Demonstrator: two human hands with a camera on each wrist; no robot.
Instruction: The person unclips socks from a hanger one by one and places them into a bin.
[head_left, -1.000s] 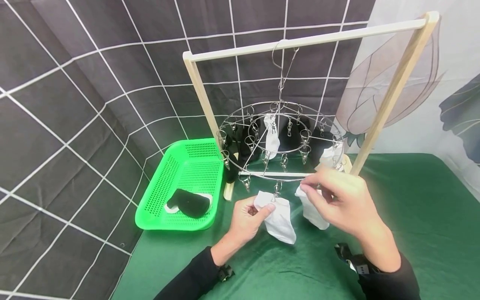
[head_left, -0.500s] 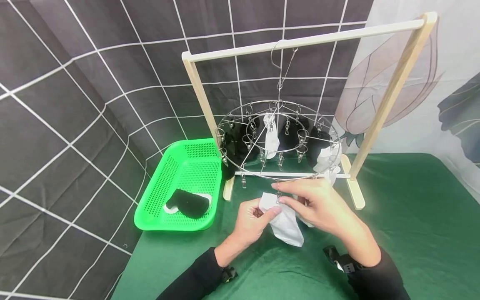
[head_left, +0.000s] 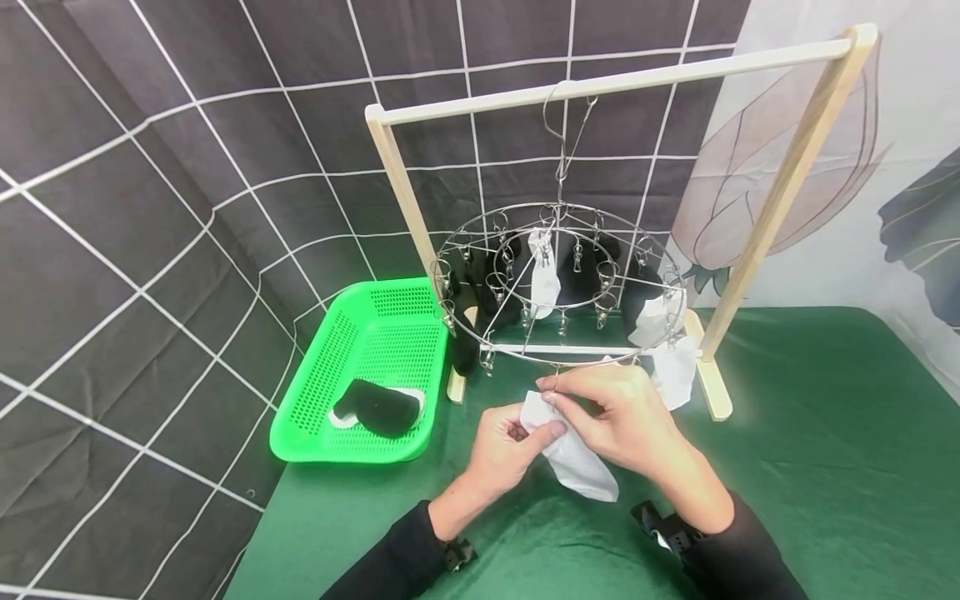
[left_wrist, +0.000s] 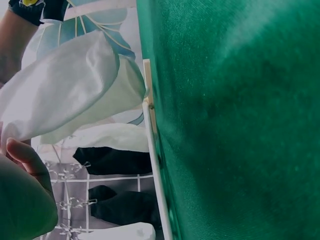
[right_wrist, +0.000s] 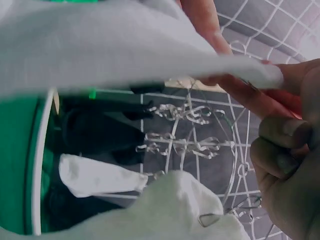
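In the head view my left hand (head_left: 498, 450) pinches a white sock (head_left: 576, 467) by its cuff, thumb in front. The sock's toe hangs down to the right. My right hand (head_left: 626, 408) pinches a small metal clip (right_wrist: 249, 85) at the cuff, at the front of a round wire drying hanger (head_left: 517, 357); its fingers mostly hide the clip. Just beyond the right hand hangs another white sock (head_left: 675, 372). Behind it are a further white sock (head_left: 657, 321), a white sock (head_left: 543, 279) at the back, and several black socks (left_wrist: 120, 207).
The hanger hooks over a wooden frame (head_left: 622, 81) standing on green cloth (head_left: 825, 467). A green perforated basket (head_left: 288, 437) at the left holds a black sock (head_left: 386, 408) over something white (head_left: 343, 419). Bare clips dangle around the ring.
My right hand has moved left, from beside the right-hand white sock to the front clip, which it now pinches. The held sock's toe has swung right. The left hand keeps its hold.
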